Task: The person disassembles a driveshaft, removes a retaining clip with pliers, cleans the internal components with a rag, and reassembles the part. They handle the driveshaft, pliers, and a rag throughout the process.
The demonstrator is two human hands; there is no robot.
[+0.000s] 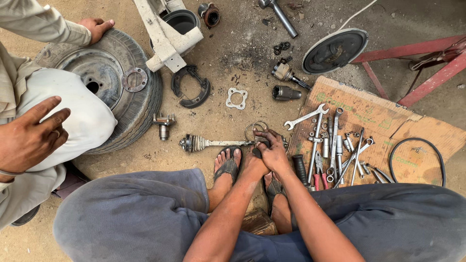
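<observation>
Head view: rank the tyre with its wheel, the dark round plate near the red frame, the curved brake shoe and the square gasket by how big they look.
1. tyre with its wheel, partly hidden by a seated person
2. dark round plate
3. curved brake shoe
4. square gasket

All lie on the ground, so nearness hardly skews this.

The hands (264, 153) hide the axle shaft's (213, 143) near end.

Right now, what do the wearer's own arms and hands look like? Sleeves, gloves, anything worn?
Both forearms are bare to above the elbow: no sleeves in view, no gloves, no watch or bracelet visible. The left hand and right hand are smeared with dark grease, heaviest on the fingers. Rings cannot be made out. The wristband and ring belong to the other person's hand, which has a beige sleeve.
</observation>
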